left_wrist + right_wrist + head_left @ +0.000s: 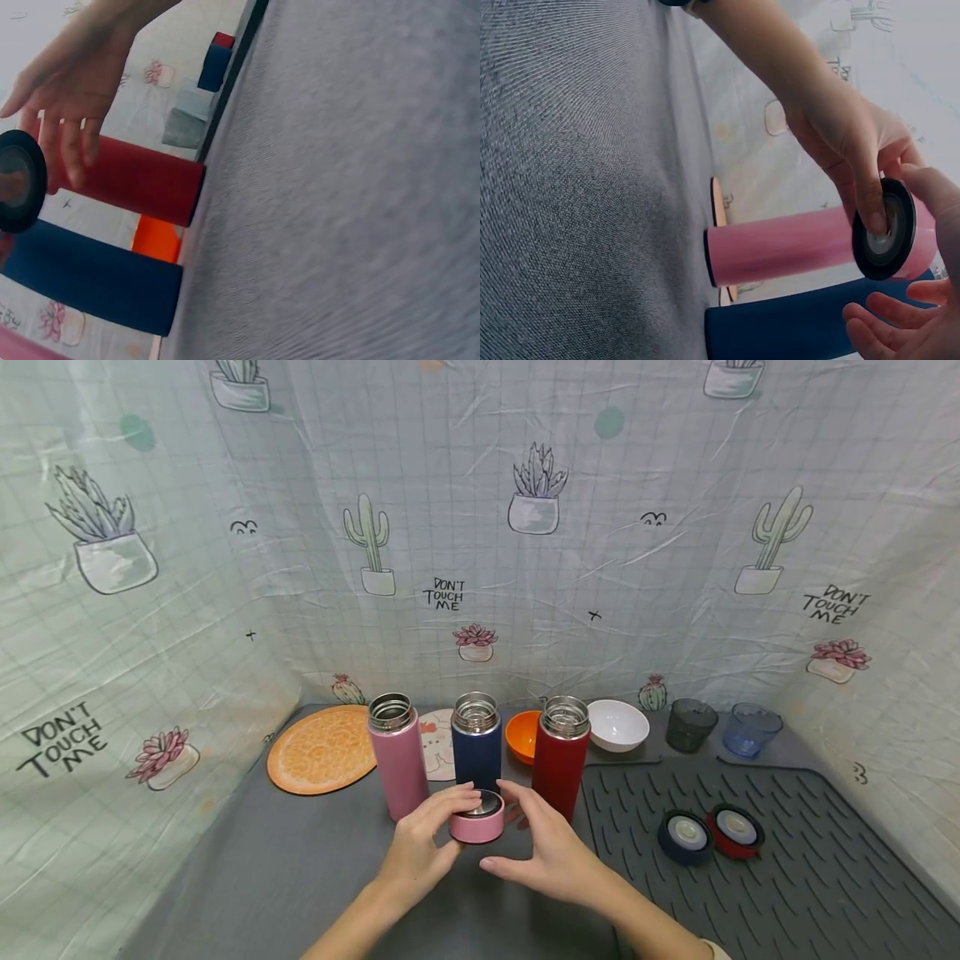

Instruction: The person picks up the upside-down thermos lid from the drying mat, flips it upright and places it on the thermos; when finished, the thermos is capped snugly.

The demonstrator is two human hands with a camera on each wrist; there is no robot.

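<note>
Holding a pink lid (477, 819) just above the grey table (300, 868), the left hand (423, 843) curls its fingers round the lid's rim, thumb on the near side and fingertips over the dark inner face. The right wrist view shows one left fingertip pressed on that dark round face. The right hand (551, 852) sits just beside the lid on its right, fingers relaxed and spread, the fingertips close to the lid's edge; whether they touch it I cannot tell. It grips nothing.

Right behind the lid stand three open flasks in a row: a pink flask (397, 758) on the left, a blue flask (477, 742) in the middle and a red flask (562, 756) on the right, all upright and uncapped. The lid is in front of the blue one.

To the right lies a ribbed grey mat (810, 877), and on it a blue lid (685, 837) and a red lid (736, 830) lie touching, inner faces up. Behind the flasks are an orange bowl (522, 735), a white bowl (618, 725), a grey cup (691, 724) and a blue cup (752, 728). An orange round mat (322, 749) lies at the back left, with a small pale coaster (438, 745) behind the pink and blue flasks. A cactus-print sheet (525, 527) covers the walls.
</note>
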